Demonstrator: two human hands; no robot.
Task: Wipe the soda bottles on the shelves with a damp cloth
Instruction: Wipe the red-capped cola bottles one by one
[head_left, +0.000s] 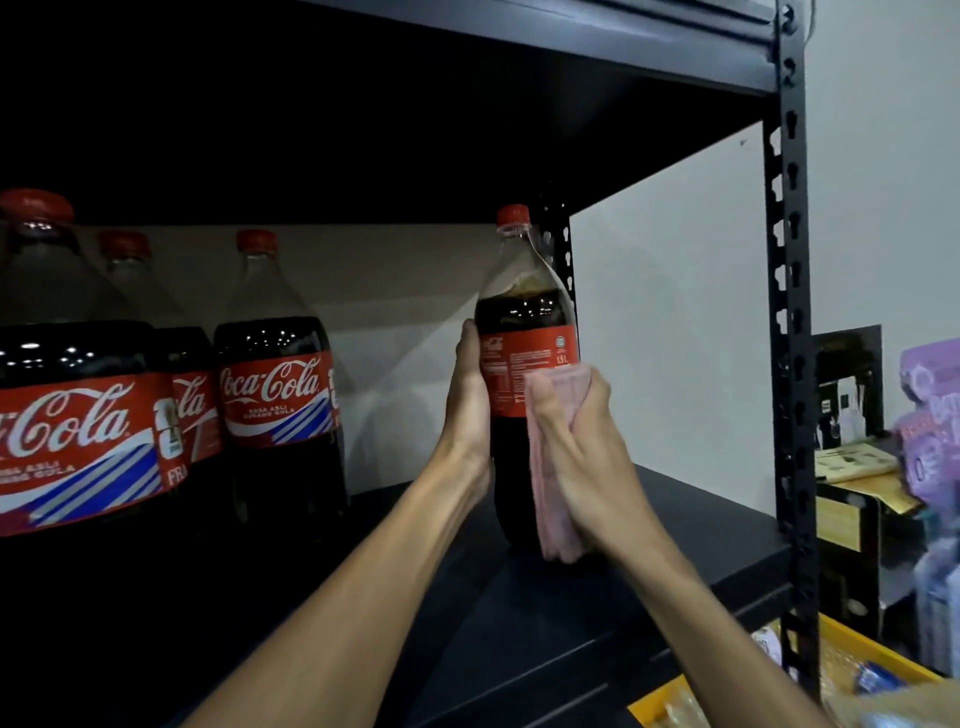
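A large cola bottle (522, 317) with a red cap and red label stands upright near the right end of the dark shelf (691, 525). My left hand (470, 405) grips its left side at label height. My right hand (576, 447) holds a folded pink cloth (553, 509) and presses it against the bottle's right front, from the label down to near its base. Three more cola bottles stand to the left: one at mid-shelf (280, 374), one behind (187, 384), and a close one at the left edge (67, 395).
A black perforated upright post (792, 312) frames the shelf's right side, with a white wall behind. The shelf above (571, 47) hangs low overhead. To the right are purple packages (930, 415) and a dark box; a yellow crate (852, 660) of goods sits below.
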